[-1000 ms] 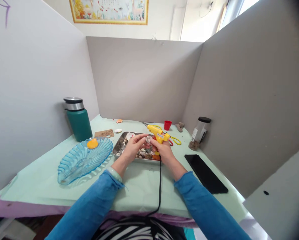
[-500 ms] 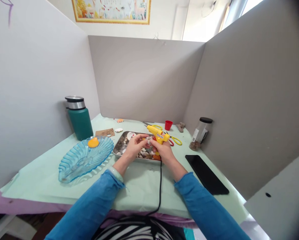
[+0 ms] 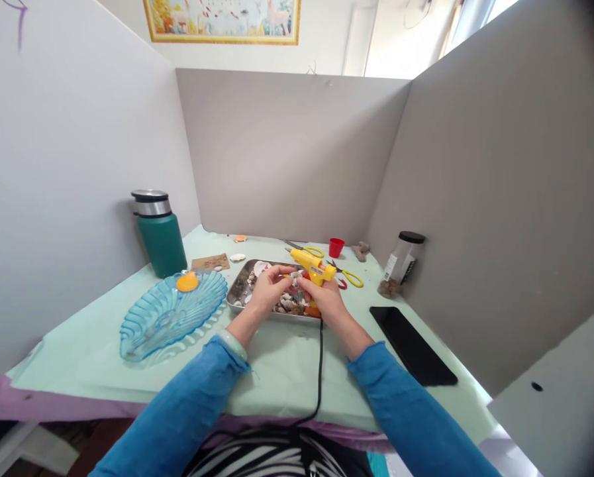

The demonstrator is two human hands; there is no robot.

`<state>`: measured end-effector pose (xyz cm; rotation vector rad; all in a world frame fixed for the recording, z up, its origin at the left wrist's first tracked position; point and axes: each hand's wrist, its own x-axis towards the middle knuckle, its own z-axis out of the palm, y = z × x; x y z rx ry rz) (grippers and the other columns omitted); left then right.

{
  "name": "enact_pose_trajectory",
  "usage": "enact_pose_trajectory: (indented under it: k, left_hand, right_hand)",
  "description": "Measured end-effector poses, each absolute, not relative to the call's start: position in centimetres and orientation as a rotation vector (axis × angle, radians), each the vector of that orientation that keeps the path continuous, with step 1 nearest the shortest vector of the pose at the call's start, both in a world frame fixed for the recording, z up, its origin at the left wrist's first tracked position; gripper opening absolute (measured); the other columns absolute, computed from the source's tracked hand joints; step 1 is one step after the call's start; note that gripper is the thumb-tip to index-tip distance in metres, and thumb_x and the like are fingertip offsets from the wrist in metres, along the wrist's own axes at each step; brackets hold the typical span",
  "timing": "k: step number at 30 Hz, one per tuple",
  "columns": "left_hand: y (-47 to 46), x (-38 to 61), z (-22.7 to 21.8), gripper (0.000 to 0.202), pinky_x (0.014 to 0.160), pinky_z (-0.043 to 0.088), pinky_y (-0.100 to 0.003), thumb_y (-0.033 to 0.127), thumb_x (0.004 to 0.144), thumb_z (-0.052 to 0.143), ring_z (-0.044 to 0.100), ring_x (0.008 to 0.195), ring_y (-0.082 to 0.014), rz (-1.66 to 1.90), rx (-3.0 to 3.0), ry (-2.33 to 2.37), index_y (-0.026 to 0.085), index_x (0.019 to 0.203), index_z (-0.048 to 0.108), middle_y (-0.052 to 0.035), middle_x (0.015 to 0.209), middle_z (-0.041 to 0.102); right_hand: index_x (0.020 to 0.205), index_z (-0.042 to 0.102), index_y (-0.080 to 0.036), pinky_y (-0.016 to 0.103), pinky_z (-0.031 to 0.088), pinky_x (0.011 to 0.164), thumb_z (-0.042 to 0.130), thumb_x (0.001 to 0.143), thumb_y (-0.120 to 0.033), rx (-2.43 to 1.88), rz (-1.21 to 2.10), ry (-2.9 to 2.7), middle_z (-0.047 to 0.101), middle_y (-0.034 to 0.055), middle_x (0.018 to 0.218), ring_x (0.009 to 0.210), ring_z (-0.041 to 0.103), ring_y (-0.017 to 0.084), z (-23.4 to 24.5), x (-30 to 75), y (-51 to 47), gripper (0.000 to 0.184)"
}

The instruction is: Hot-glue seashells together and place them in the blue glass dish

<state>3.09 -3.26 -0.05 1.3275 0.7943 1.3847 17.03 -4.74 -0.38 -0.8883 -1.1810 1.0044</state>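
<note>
Both hands meet over a metal tray (image 3: 237, 291) filled with several small shells and stones. My left hand (image 3: 267, 289) pinches a small pale shell (image 3: 293, 275) between thumb and fingers. My right hand (image 3: 326, 298) is closed around the handle of a yellow glue gun (image 3: 312, 262), whose nozzle points left, close to the shell. The gun's black cord (image 3: 320, 371) runs down the table towards me.
A blue shell-shaped glass dish (image 3: 170, 315) holding an orange piece lies at the left, with a green flask (image 3: 160, 235) behind it. Scissors with yellow handles (image 3: 349, 277), a red cup (image 3: 335, 247), a dark-lidded jar (image 3: 400, 262) and a black phone (image 3: 413, 344) sit at the right. Grey partitions enclose the table.
Hands stay together over the tray; the glue gun's nozzle has shifted slightly left and up. The view has drifted a little.
</note>
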Motion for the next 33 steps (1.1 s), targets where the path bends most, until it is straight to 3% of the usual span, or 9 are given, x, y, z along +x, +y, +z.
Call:
enact_pose_trajectory:
  k: [5,12,26,33]
  left_hand:
    - [-3.17,3.12,-0.17,0.030,0.060,0.056,-0.028,0.024,0.063,0.078,0.066,0.056,-0.0136,1.402,1.334,0.829,0.011,0.088,0.070,-0.0039,0.077,0.073]
    - [-3.17,3.11,-0.05,0.039,0.068,0.058,-0.030,0.035,0.068,0.078,0.068,0.062,-0.0140,1.349,1.319,0.744,0.011,0.099,0.073,-0.0061,0.086,0.076]
    - [-2.70,3.06,-0.51,0.034,0.067,0.057,-0.030,0.034,0.072,0.076,0.066,0.062,-0.0139,1.349,1.310,0.751,0.012,0.097,0.073,-0.0041,0.080,0.074]
    - [-3.27,3.13,-0.11,0.038,0.067,0.056,-0.029,0.032,0.067,0.081,0.066,0.063,-0.0129,1.348,1.360,0.794,0.011,0.097,0.071,-0.0060,0.088,0.074]
  right_hand:
    - [0.076,0.062,-0.016,0.023,0.037,0.042,0.076,0.064,-0.037,-0.908,0.987,-1.202,0.053,-0.0060,0.048,0.041,0.043,0.008,-0.41,17.07,-4.64,0.028]
    - [0.076,0.061,-0.017,0.023,0.037,0.043,0.077,0.063,-0.038,-0.885,1.015,-1.141,0.052,-0.0067,0.048,0.041,0.042,0.009,-0.48,17.20,-4.52,0.030]
    - [0.075,0.062,-0.018,0.023,0.036,0.042,0.076,0.063,-0.037,-0.905,1.020,-1.133,0.052,-0.0069,0.048,0.041,0.041,0.008,-0.52,17.17,-4.46,0.027]
    - [0.074,0.061,-0.017,0.023,0.036,0.043,0.077,0.064,-0.037,-0.887,1.023,-1.142,0.051,-0.0071,0.047,0.041,0.041,0.008,-0.60,17.09,-4.48,0.027]
